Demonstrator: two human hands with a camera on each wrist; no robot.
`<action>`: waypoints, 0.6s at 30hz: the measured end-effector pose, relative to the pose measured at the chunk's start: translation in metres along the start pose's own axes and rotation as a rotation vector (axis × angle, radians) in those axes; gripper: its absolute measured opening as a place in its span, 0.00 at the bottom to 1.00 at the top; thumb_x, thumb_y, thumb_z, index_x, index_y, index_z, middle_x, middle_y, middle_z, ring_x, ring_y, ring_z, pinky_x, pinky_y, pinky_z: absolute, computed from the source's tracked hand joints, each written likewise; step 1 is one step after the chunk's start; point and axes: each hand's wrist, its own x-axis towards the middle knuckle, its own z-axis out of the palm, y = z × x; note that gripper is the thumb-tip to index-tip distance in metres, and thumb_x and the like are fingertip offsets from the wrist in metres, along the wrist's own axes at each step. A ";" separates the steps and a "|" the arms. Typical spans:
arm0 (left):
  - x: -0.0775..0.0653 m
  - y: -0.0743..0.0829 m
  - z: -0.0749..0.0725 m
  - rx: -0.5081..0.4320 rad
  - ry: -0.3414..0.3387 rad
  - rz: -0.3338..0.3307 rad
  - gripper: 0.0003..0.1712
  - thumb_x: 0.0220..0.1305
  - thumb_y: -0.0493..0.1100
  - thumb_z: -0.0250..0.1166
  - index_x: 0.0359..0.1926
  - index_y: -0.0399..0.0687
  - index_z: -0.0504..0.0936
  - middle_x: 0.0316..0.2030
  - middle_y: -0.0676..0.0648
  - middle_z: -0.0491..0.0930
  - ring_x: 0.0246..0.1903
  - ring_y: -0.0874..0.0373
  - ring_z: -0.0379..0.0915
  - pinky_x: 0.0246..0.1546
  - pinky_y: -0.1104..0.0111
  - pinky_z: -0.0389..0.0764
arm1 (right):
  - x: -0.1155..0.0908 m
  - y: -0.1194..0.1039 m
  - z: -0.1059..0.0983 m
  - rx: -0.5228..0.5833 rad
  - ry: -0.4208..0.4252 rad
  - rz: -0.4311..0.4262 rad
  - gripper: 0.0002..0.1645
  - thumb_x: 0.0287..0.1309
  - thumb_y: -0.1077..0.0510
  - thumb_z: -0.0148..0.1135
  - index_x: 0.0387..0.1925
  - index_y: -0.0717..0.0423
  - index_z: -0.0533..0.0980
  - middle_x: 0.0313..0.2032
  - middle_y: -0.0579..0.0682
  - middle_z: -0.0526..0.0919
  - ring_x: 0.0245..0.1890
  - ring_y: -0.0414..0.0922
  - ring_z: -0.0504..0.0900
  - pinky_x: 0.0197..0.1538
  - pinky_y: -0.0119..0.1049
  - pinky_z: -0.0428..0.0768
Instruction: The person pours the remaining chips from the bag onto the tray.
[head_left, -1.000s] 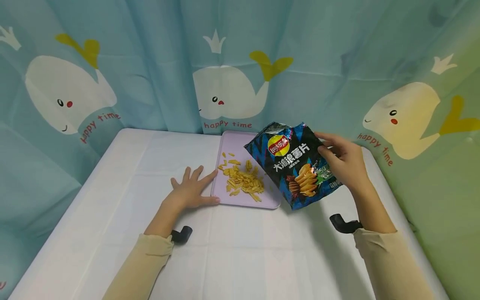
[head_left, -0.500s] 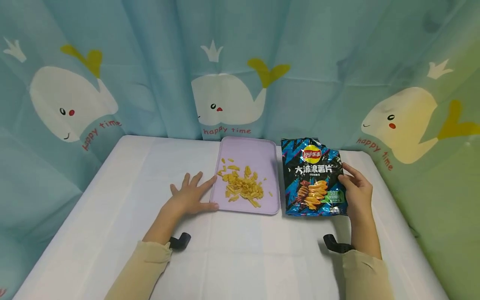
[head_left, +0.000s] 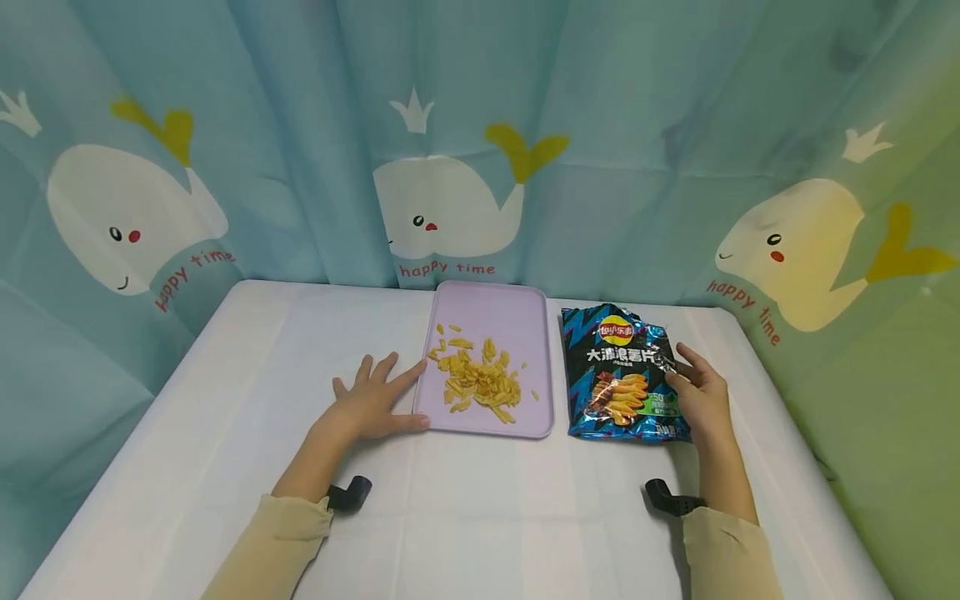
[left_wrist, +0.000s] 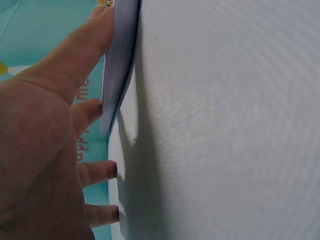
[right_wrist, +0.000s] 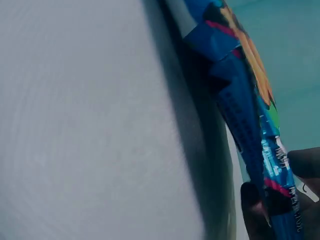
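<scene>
A light purple tray point(head_left: 491, 308) lies on the white table, with a heap of yellow potato chip pieces point(head_left: 480, 379) on it. My left hand point(head_left: 367, 410) is spread flat at its left side, thumb and index finger touching the rim; the left wrist view shows that thumb point(left_wrist: 85, 45) against the tray wall point(left_wrist: 117, 65). To the right of the tray is a blue and black chip bag point(head_left: 618, 367), printed side up. My right hand point(head_left: 705, 400) pinches its right edge; in the right wrist view, fingers point(right_wrist: 306, 165) lie on both faces of the bag point(right_wrist: 240, 100), close over the table.
A white cloth covers the table point(head_left: 480, 517). Behind it hangs a blue-green curtain point(head_left: 300, 167) with whale prints, which also runs down both sides. Each wrist carries a black camera mount, one at the left point(head_left: 351, 495) and one at the right point(head_left: 671, 498).
The chip bag, tilted over the tray's right part a second ago, has moved right and down beside it, now low over the table. The left hand has stayed at the tray's edge.
</scene>
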 end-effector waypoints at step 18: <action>0.003 -0.004 0.007 -0.001 0.006 0.007 0.56 0.54 0.77 0.62 0.78 0.68 0.52 0.77 0.35 0.48 0.74 0.24 0.36 0.56 0.19 0.42 | -0.032 -0.034 0.019 -0.215 0.041 -0.523 0.38 0.68 0.44 0.60 0.75 0.50 0.62 0.73 0.59 0.63 0.74 0.63 0.57 0.70 0.68 0.56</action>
